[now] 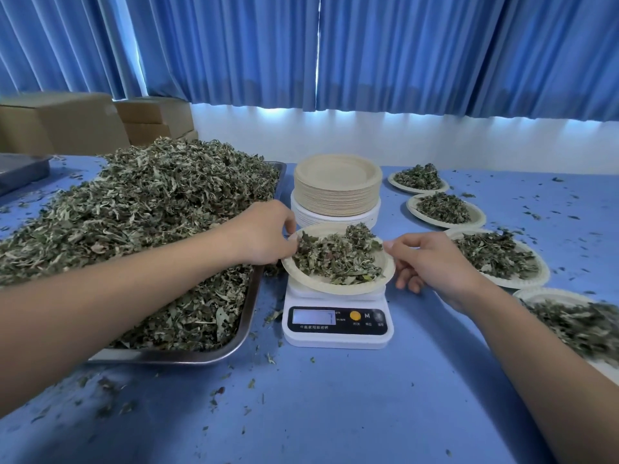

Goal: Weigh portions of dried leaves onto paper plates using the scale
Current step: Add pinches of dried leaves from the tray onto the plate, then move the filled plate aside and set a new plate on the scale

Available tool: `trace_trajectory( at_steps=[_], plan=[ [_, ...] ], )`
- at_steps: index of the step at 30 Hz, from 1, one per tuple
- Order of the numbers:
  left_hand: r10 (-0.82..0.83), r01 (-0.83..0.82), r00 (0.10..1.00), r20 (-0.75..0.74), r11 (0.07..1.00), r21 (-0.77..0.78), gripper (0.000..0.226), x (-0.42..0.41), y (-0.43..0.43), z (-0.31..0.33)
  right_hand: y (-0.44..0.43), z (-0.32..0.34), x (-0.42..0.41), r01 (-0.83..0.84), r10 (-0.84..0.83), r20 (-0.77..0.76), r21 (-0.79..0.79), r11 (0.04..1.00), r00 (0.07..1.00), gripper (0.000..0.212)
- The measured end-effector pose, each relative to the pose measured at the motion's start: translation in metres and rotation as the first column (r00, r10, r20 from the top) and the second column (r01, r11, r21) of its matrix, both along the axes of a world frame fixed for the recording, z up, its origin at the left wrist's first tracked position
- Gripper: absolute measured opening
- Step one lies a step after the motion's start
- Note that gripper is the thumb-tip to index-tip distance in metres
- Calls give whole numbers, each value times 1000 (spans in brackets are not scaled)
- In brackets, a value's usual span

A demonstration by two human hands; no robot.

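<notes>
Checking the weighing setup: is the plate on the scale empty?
No, the plate on the scale holds a heap of dried leaves.

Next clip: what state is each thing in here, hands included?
scale: switched on, display lit, reading unreadable.
plate on scale: loaded with leaves.
tray: heaped with dried leaves.
plate stack: empty, stacked.
four plates at right: filled.
left hand: fingertips at plate's left rim, grip unclear.
right hand: thumb on plate's right rim, fingers curled below.
curtains: drawn.
</notes>
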State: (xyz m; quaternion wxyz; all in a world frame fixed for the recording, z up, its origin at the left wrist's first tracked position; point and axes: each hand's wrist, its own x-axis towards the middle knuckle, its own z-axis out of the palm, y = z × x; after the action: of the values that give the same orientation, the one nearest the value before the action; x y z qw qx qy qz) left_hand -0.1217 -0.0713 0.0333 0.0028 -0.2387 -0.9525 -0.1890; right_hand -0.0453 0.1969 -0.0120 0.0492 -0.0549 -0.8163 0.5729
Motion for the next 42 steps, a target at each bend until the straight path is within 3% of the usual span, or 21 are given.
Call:
trace_trajectory(
  at_steps=[3, 9, 18, 23, 28, 33, 40, 42],
  plan=[
    [37, -38, 998, 46, 999, 24, 26, 1, 12, 0, 2, 4, 0, 36, -35, 21, -48, 998, 999, 25],
    [39, -112, 971, 236, 945, 307, 15, 7, 38, 5, 22, 11, 1, 171, -167, 90, -38, 985, 982, 21],
    [-139, -202, 908, 394, 680, 705, 28, -2, 131, 14, 104, 46, 9, 384, -383, 89, 11, 923, 919, 12],
    [-120, -304, 894, 432, 548, 780, 18, -33, 224, 10, 177, 66, -15, 487, -487, 91, 23, 873, 869, 23],
    [-19, -416, 874, 485, 484, 770, 16, -80, 302, 5, 235, 65, -62, 569, -564, 144, 2, 822, 813, 22],
    [23, -452, 855, 518, 522, 723, 27, -138, 356, 1, 278, 54, -110, 630, -625, 161, 23, 776, 764, 19],
    [-45, -324, 862, 504, 716, 619, 7, -191, 411, 11, 329, 47, -150, 704, -693, 181, 6, 710, 698, 14],
    [-28, -328, 867, 498, 719, 613, 18, -203, 422, 14, 342, 43, -160, 727, -716, 174, -1, 687, 676, 10]
  ],
)
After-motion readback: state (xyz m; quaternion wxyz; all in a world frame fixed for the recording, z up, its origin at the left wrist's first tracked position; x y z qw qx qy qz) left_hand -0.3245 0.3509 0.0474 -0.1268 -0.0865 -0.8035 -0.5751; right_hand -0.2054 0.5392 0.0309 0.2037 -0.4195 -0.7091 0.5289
